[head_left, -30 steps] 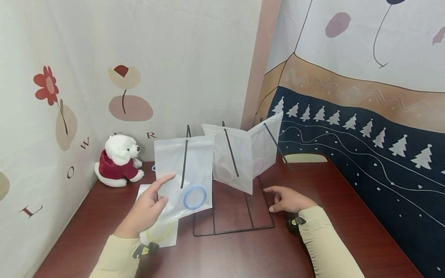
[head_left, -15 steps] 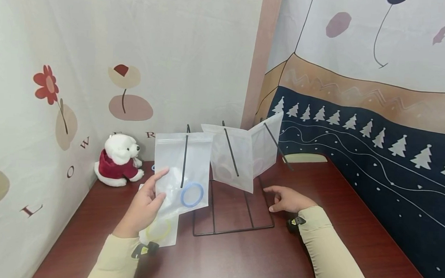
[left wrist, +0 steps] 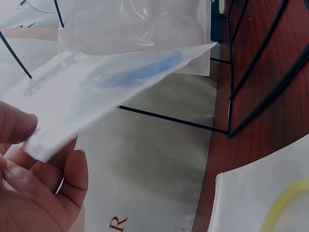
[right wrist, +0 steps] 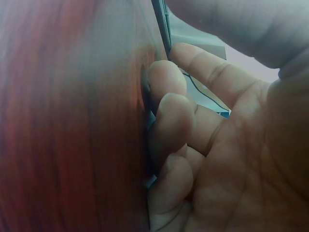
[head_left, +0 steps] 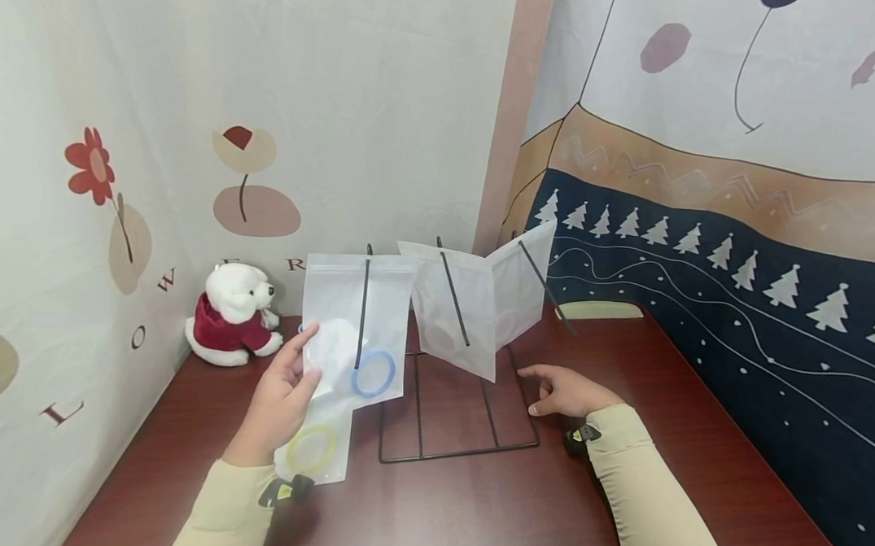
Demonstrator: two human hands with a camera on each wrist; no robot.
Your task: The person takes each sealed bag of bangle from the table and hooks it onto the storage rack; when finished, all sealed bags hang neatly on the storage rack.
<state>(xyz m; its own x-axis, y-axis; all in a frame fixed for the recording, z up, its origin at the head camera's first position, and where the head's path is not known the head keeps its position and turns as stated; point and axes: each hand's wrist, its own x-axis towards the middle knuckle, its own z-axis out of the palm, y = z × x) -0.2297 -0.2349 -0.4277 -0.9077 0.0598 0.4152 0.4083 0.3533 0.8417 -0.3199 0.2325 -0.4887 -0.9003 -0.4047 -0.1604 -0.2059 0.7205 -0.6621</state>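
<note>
A translucent zip bag (head_left: 334, 301) with a blue ring (head_left: 392, 372) inside hangs on the left prong of a black wire rack (head_left: 466, 453). My left hand (head_left: 273, 408) pinches this bag's left edge between thumb and fingers; in the left wrist view the bag (left wrist: 87, 92) slants away from the thumb. Below lies another zip bag (head_left: 341, 432) with a yellow ring, flat on the table. My right hand (head_left: 567, 391) rests on the table by the rack's right side, index finger pointed at the base frame and the other fingers loosely curled.
Two more zip bags, a middle one (head_left: 476, 299) and a right one (head_left: 520, 297), hang on the other prongs. A white plush bear (head_left: 222, 325) in red sits at the back left. Printed cloth walls (head_left: 385, 124) stand behind the table (head_left: 427, 517).
My left hand has moved slightly left and up. The zip bag with the blue ring has shifted up and left with it, uncovering more of the yellow ring. My right hand stays still.
</note>
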